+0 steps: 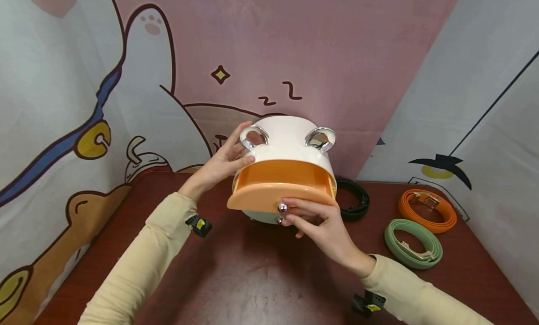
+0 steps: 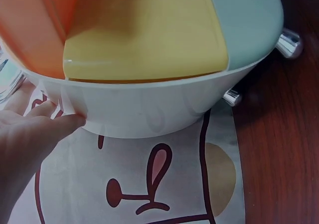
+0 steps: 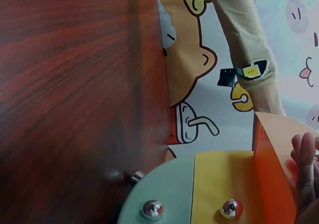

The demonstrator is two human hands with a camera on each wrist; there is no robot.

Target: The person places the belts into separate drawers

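A rounded white drawer box with two shiny silver ears stands on the table. Its top orange drawer is pulled out toward me. Below it, the yellow drawer and the pale green drawer are pushed in. My left hand grips the box's upper left side beside one ear, thumb on the white wall and other fingers partly hidden behind the ear. With thumb and forefinger, my right hand pinches the round silver knob of the orange drawer.
To the right lie a coiled orange belt and a coiled green belt. A coiled black belt sits close beside the box, partly behind it. A cartoon-printed cloth hangs at the table's back edge. Silver feet support the box.
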